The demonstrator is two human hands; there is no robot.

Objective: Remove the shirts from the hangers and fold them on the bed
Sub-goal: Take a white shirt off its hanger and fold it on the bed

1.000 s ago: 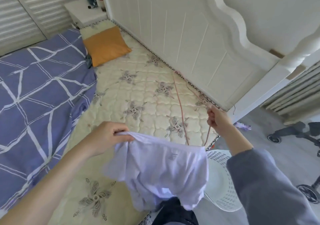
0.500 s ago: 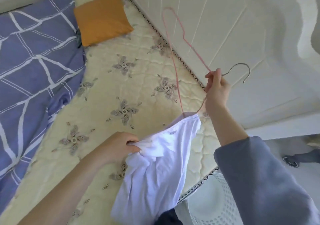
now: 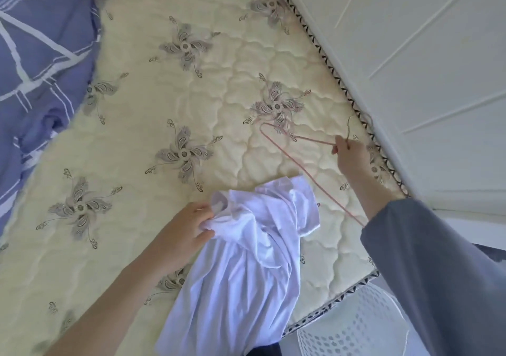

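– While the left hand (image 3: 189, 227) grips the crumpled white cotton shirt (image 3: 246, 260) in a bunch, where does the cloth lie?
– On the cream quilted mattress (image 3: 137, 109), trailing over its near edge.
– And the right hand (image 3: 351, 158)?
– Fingers curled round the thin pink wire hanger (image 3: 312, 139) at its neck, outside the shirt, over the mattress.
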